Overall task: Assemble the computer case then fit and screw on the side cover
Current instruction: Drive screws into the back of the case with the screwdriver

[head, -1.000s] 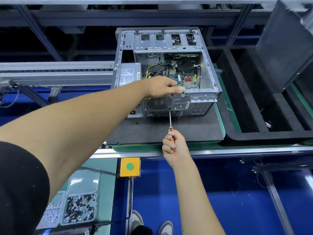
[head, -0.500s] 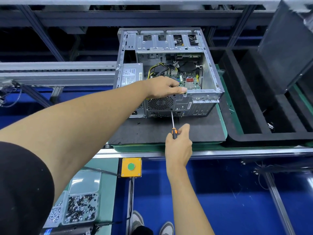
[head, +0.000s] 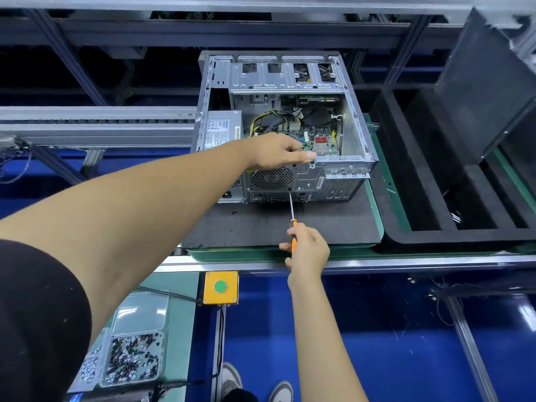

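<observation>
While the case [head: 287, 126] lies open-side up on a dark foam mat [head: 333, 224], at about 12 o'clock in the head view, both hands work at its rear panel. The left hand [head: 278, 150] reaches in from 9 o'clock and rests on the top edge of the rear panel, fingers curled over the rim, thumb stretched along it toward 3 o'clock. Whether it pinches anything small there cannot be told. The right hand [head: 307, 249], just below centre, grips the orange handle of a screwdriver [head: 292, 211]. The thin shaft runs up toward 12 o'clock, its tip touching the rear panel at the lower right corner of the fan grille [head: 271, 178].

Inside the case: power supply [head: 222, 132] at the 9 o'clock side, yellow and black cables [head: 272, 120], green board [head: 319, 142].

A dark panel [head: 487, 82] leans tilted at 2 o'clock, over black foam bays [head: 429, 181]. Yellow box with a green button [head: 220, 287] at 6 o'clock, below the mat. Clear tray of screws [head: 133, 358] at 7 o'clock. Shoes [head: 278, 391] at the bottom edge.
</observation>
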